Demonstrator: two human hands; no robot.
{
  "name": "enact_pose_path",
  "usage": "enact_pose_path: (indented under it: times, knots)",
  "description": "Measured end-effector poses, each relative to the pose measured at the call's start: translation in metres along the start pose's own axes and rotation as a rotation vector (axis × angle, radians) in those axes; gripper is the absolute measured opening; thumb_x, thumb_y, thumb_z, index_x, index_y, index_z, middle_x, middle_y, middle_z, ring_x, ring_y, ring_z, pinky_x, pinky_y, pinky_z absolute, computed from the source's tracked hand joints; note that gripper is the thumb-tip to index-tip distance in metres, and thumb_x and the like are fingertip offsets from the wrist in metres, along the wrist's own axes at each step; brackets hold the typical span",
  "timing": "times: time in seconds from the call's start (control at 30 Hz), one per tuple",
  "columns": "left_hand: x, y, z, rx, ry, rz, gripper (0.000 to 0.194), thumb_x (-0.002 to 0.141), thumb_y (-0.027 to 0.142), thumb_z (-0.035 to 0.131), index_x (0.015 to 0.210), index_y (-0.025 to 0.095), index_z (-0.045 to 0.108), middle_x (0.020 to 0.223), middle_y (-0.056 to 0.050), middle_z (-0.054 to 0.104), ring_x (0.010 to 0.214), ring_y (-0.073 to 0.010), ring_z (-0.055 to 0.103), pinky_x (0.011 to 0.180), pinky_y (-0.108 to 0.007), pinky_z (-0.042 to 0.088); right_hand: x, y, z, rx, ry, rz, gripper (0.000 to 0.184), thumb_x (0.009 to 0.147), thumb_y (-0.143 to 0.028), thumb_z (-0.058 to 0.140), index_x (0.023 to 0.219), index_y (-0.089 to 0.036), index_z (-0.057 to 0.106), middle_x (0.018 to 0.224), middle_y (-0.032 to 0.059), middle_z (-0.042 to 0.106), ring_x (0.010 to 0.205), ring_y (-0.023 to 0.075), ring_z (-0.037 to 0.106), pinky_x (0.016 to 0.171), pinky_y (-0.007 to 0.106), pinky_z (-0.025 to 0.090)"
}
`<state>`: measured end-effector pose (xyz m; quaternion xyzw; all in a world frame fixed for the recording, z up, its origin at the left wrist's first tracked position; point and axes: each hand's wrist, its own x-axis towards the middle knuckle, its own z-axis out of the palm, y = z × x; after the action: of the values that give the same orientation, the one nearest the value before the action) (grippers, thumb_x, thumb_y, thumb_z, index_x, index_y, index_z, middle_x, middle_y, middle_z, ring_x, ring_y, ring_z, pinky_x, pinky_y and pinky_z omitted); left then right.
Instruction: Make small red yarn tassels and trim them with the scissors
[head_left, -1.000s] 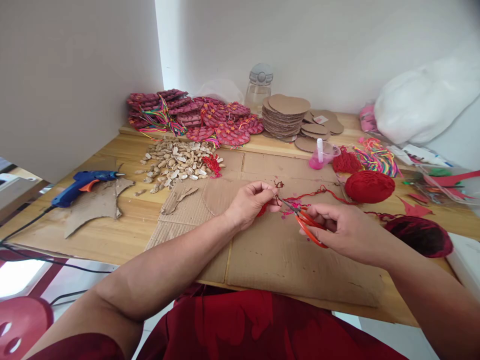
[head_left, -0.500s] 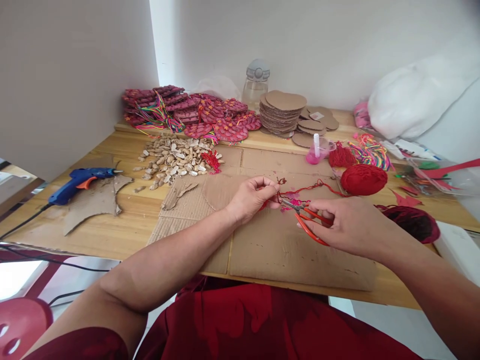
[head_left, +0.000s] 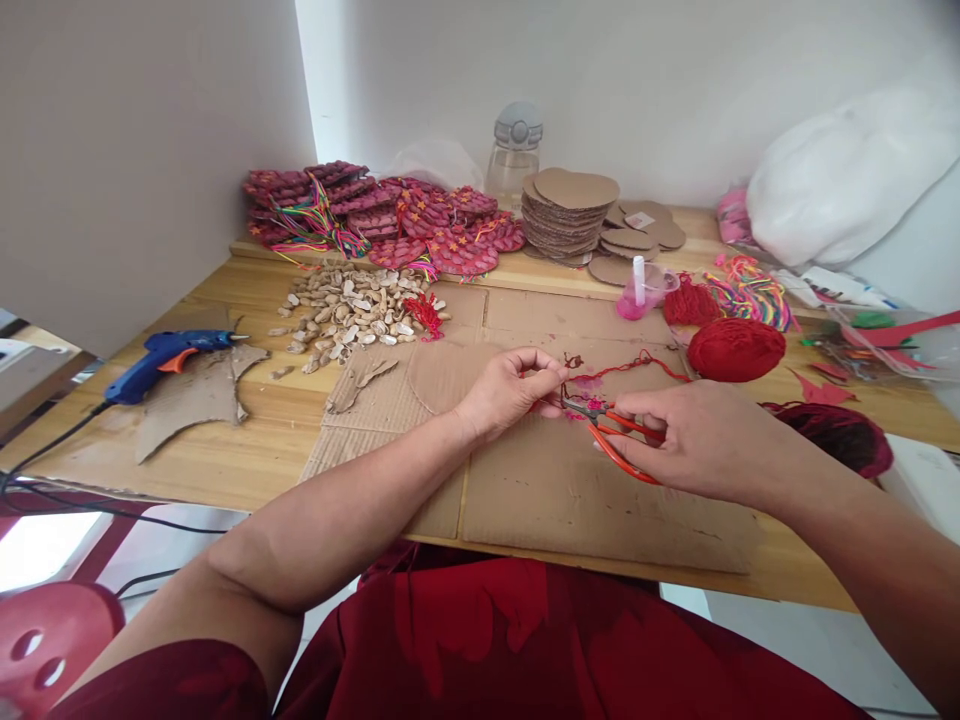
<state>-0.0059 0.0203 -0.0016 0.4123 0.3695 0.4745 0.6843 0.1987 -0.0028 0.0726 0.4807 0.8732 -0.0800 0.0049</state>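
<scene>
Over the cardboard sheet [head_left: 600,510], my left hand [head_left: 517,388] pinches red and dark yarn [head_left: 573,362] between thumb and fingers. A strand of this yarn runs right toward a red yarn ball [head_left: 736,350]. My right hand [head_left: 694,440] grips orange-handled scissors [head_left: 626,468], with fingers in the handles. Their blades point left and lie right by the yarn at my left fingertips; I cannot tell whether they touch it. Beneath the blades, bright pink marks [head_left: 596,403] show on the cardboard.
At left lie a blue glue gun [head_left: 161,362] and a cardboard scrap [head_left: 195,400]. Peanut shells [head_left: 360,310] are heaped beyond my left hand. Decorated pink pieces [head_left: 442,235], stacked cardboard shapes [head_left: 570,215] and a bottle [head_left: 515,155] line the back. A pink-stained cup [head_left: 643,292] stands right.
The view has shifted slightly. The scissor handles look a little closer together, and the blades remain beside the yarn. Both hands keep their hold.
</scene>
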Motion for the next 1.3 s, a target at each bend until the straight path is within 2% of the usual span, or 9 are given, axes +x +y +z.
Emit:
enact_pose_path:
  times: [0.3,0.57,0.77,0.87,0.93,1.0,1.1,1.2,1.3]
  knots:
    - [0.000,0.000,-0.001,-0.023,-0.031,-0.042,0.035,0.069,0.038,0.082,0.077,0.012,0.061,0.066,0.001,0.061,0.056,-0.0096,0.063,0.052,-0.021,0.056,0.003,0.003,0.004,0.088,-0.075,-0.008,0.039,0.085,-0.050,0.057,0.058,-0.022,0.049,0.045,-0.0043,0.046,0.041,0.0107,0.035,0.047,0.029,0.018]
    - [0.004,0.001,-0.004,-0.112,0.003,-0.057,0.026,0.073,0.029,0.079,0.077,0.011,0.060,0.069,-0.001,0.064,0.059,-0.0116,0.066,0.052,-0.020,0.052,-0.008,0.011,0.003,0.189,-0.123,-0.072,0.041,0.088,-0.050,0.055,0.060,-0.021,0.048,0.048,-0.0037,0.049,0.045,0.0107,0.039,0.047,0.027,0.022]
    - [0.007,0.001,-0.007,-0.145,0.038,-0.087,0.018,0.077,0.023,0.074,0.079,0.010,0.061,0.073,-0.001,0.062,0.065,-0.0116,0.067,0.052,-0.018,0.049,0.007,0.041,0.003,0.162,0.113,0.270,0.039,0.086,-0.056,0.056,0.068,-0.021,0.060,0.052,-0.0015,0.055,0.046,0.0131,0.046,0.047,0.027,0.029]
    - [0.007,0.001,-0.007,-0.154,0.040,-0.099,0.017,0.078,0.023,0.073,0.080,0.011,0.061,0.076,-0.002,0.063,0.065,-0.0114,0.066,0.050,-0.018,0.048,0.027,0.057,0.017,0.110,0.232,0.334,0.027,0.084,-0.045,0.059,0.086,-0.020,0.069,0.070,0.0042,0.069,0.060,0.0195,0.061,0.056,0.029,0.039]
    - [0.007,0.002,-0.006,-0.159,0.048,-0.101,0.017,0.077,0.023,0.073,0.080,0.011,0.061,0.076,-0.002,0.063,0.064,-0.0113,0.066,0.049,-0.018,0.046,0.037,0.061,0.027,0.101,0.291,0.332,0.032,0.085,-0.041,0.058,0.103,-0.018,0.071,0.087,0.0095,0.074,0.072,0.0241,0.067,0.064,0.033,0.045]
    - [0.007,0.002,-0.006,-0.164,0.056,-0.101,0.018,0.077,0.024,0.073,0.079,0.011,0.061,0.074,-0.002,0.063,0.062,-0.0111,0.066,0.048,-0.018,0.045,0.042,0.058,0.034,0.096,0.347,0.319,0.037,0.086,-0.038,0.058,0.112,-0.014,0.069,0.097,0.0131,0.075,0.076,0.0255,0.067,0.068,0.036,0.047]
    - [0.008,0.003,-0.006,-0.168,0.063,-0.099,0.018,0.077,0.024,0.073,0.079,0.011,0.061,0.074,-0.002,0.064,0.061,-0.0106,0.065,0.048,-0.018,0.045,0.040,0.037,0.035,0.199,0.385,0.271,0.037,0.087,-0.040,0.058,0.112,-0.016,0.070,0.092,0.0107,0.075,0.067,0.0217,0.064,0.066,0.035,0.046]
    - [0.008,0.002,-0.007,-0.175,0.062,-0.086,0.021,0.075,0.026,0.075,0.080,0.011,0.062,0.075,-0.003,0.065,0.061,-0.0098,0.064,0.048,-0.017,0.044,0.033,0.011,0.033,0.395,0.267,0.150,0.036,0.086,-0.043,0.061,0.113,-0.020,0.069,0.089,0.0054,0.074,0.064,0.0172,0.062,0.061,0.030,0.044]
    - [0.009,0.002,-0.009,-0.179,0.073,-0.056,0.024,0.074,0.029,0.076,0.078,0.010,0.062,0.078,-0.004,0.066,0.061,-0.0092,0.064,0.047,-0.016,0.043,0.025,-0.001,0.034,0.408,0.145,0.054,0.022,0.090,-0.038,0.056,0.090,-0.022,0.071,0.075,0.0005,0.071,0.059,0.0142,0.058,0.057,0.028,0.039]
